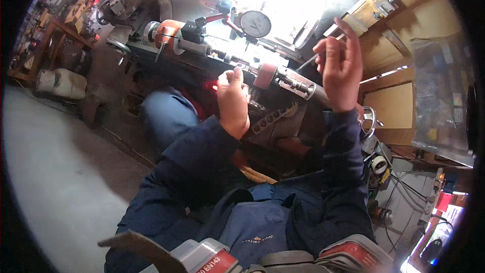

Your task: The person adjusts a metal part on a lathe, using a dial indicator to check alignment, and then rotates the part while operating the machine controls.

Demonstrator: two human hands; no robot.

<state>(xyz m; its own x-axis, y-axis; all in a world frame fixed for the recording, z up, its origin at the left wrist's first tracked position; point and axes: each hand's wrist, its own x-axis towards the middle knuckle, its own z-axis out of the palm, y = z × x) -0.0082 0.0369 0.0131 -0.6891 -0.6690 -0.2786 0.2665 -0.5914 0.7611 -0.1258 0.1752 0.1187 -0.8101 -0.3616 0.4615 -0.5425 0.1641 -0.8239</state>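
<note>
By dial gauge (pixel 255 24), right hand (pixel 341 68) — rod (pixel 307 63), lettered shirt (pixel 257 222)

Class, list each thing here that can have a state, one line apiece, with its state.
Metal shaft: mounted slantwise; turning or still, unclear
Left hand: fingers curled near the shaft, grip unclear
Right hand: index finger raised, other fingers bent
Slim rod: held in the right hand
Dial gauge: fixed to a red arm, reading unclear
Plastic sheet: hanging
Red light: glowing
</note>
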